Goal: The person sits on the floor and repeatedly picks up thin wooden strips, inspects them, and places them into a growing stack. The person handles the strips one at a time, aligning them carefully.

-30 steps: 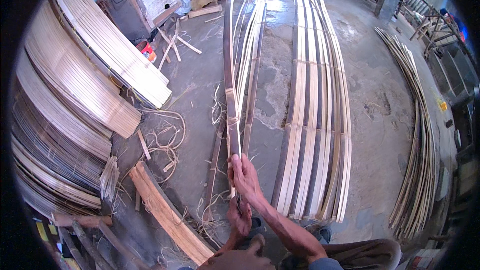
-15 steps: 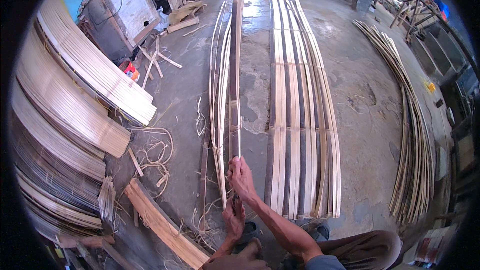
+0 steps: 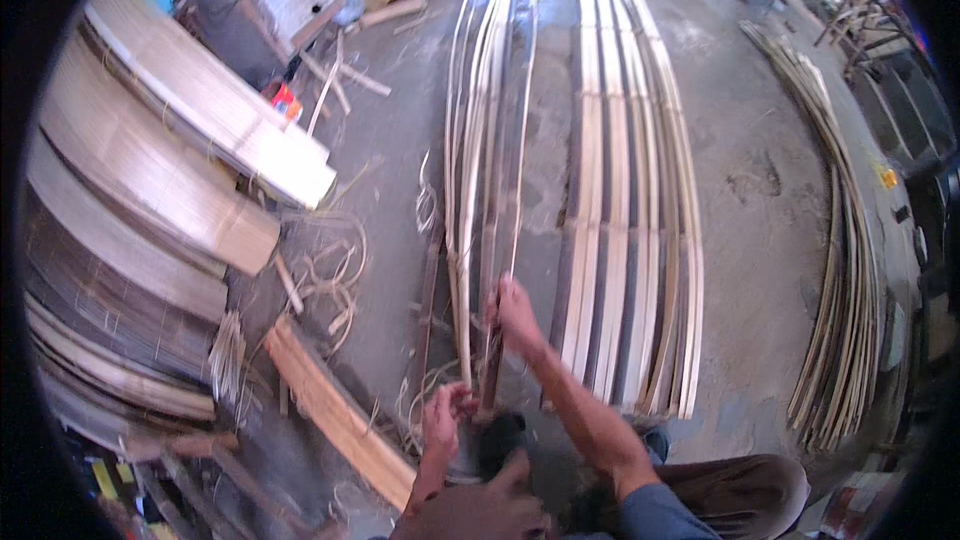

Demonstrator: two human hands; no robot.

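Note:
My right hand is closed on a long, thin bamboo strip, which reaches far forward over the floor. My left hand is lower and to the left, its slightly blurred fingers apart and seemingly around nothing. Close to its fingertips are the near ends of a loose group of pale bamboo strips. A darker strip lies between that group and the one in my right hand. Right of my hands, several wide bamboo slats lie side by side, light and dark alternating.
Large stacks of bamboo slats fill the left side. A thick split piece of wood lies near my left forearm, beside tangled fibre strands. A curved bundle of thin strips rests on the floor at right.
The long strip, raised before, is now lower and farther right. My hands have separated: the right moved right and forward, the left moved left and opened. The view has shifted slightly.

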